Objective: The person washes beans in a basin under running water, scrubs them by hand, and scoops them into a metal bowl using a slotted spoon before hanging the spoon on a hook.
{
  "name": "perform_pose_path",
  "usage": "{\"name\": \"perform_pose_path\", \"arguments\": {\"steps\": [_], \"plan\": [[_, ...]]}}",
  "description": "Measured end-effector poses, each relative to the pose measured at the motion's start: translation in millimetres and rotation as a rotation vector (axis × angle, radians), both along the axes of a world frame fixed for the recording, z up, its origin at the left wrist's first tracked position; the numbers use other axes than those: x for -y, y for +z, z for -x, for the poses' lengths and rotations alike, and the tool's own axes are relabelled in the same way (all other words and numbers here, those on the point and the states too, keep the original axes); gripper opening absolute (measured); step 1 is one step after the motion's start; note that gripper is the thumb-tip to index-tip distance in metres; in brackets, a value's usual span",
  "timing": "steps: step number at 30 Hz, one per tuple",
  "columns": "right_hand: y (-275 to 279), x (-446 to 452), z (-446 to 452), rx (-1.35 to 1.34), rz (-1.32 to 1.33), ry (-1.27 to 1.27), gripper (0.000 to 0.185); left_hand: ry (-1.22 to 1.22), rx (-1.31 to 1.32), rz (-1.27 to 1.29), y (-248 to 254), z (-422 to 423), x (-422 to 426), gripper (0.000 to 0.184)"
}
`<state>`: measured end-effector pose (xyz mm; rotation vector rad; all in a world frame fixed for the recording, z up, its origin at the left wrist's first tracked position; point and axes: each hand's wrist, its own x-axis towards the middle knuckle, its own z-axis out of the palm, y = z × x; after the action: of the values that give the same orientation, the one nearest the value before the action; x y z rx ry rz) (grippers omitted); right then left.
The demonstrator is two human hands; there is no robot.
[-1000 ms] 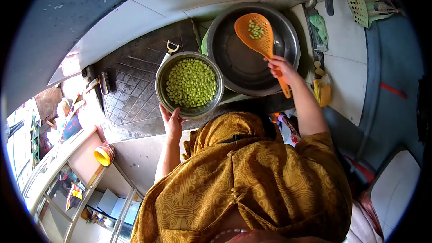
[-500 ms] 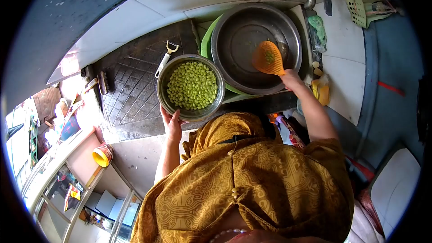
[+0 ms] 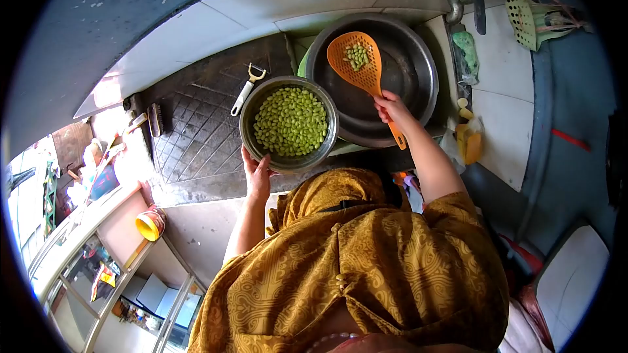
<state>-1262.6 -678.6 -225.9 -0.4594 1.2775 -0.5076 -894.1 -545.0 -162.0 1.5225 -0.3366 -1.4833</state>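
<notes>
Green beans (image 3: 291, 121) fill much of a round metal bowl (image 3: 256, 155). My left hand (image 3: 258, 173) grips that bowl at its near left side, thumb against the outer wall. In my right hand (image 3: 394, 106) is the handle of an orange slotted spoon (image 3: 364, 76), fingers wrapped round it. A small heap of beans (image 3: 356, 56) lies in the spoon's head. The spoon is raised above a large dark metal basin (image 3: 418, 91), right of the bowl. Part of a green basin (image 3: 303, 64) shows behind the dark one.
A white-handled peeler (image 3: 243, 97) lies left of the bowl on the dark grooved counter (image 3: 196, 124). A brush (image 3: 155, 119) rests farther left. A tap (image 3: 453, 0) juts from the wall at upper right, near a green scrubber in plastic (image 3: 465, 49) and a yellow item (image 3: 469, 142).
My right hand has lifted the slotted spoon from low in the dark basin, up and left toward the bowl, with beans in it. The bowl appears slightly farther right.
</notes>
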Motion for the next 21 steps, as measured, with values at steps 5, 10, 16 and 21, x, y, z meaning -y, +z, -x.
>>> {"name": "perform_pose_path", "arguments": {"steps": [5, 10, 16, 21], "plan": [[66.9, -23.5, -6.8, -0.271, 0.346, 0.049, 0.018, -0.072, -0.002, 0.014, -9.6, 5.1, 16.0, 0.071], [109.1, -61.6, -24.1, -0.798, 0.919, 0.204, 0.027, -0.107, -0.02, 0.002, -9.2, 35.2, 40.3, 0.07], [122.8, -88.6, -41.0, -1.063, 1.117, 0.444, 0.046, -0.124, -0.052, 0.024, -10.5, 47.3, 44.3, 0.07], [105.1, -69.1, -4.8, -1.148, 0.872, 0.218, 0.04, -0.106, -0.036, -0.008, -15.8, 38.1, 31.9, 0.067]]}}
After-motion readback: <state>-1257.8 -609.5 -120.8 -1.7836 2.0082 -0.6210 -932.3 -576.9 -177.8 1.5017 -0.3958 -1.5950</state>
